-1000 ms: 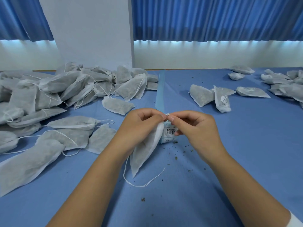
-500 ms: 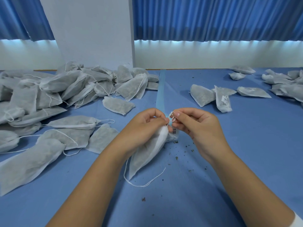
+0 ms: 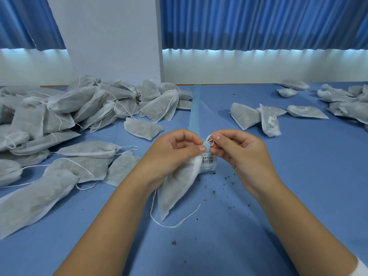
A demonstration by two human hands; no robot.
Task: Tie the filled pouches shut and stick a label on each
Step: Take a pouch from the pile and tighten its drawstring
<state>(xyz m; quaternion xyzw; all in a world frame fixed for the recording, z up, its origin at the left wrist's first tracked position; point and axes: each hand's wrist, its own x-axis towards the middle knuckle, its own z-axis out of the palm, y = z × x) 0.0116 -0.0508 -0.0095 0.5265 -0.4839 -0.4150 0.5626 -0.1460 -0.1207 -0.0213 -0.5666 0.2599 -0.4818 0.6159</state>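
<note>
At the middle of the blue table (image 3: 219, 246), the left hand (image 3: 175, 154) curls round the gathered neck of a pouch (image 3: 175, 188), its thumb tip pressed at the top. Almost touching it, the right hand (image 3: 239, 154) pinches a small loop of the white drawstring (image 3: 208, 140) between thumb and forefinger. The pouch is a white, gauzy fabric bag, its dark filling showing grey through the cloth. It hangs slanted from the left hand, its pointed bottom corner toward the person. A loose tail (image 3: 175, 225) of string curves on the table below it. Just beside the pouch top shows a white label (image 3: 208, 162) with a barcode; whether it is stuck on cannot be told. Dark crumbs (image 3: 227, 180) dot the cloth nearby. Farther left lies a heap of pouches (image 3: 69, 116); to the right lie a few others (image 3: 268, 118).
</note>
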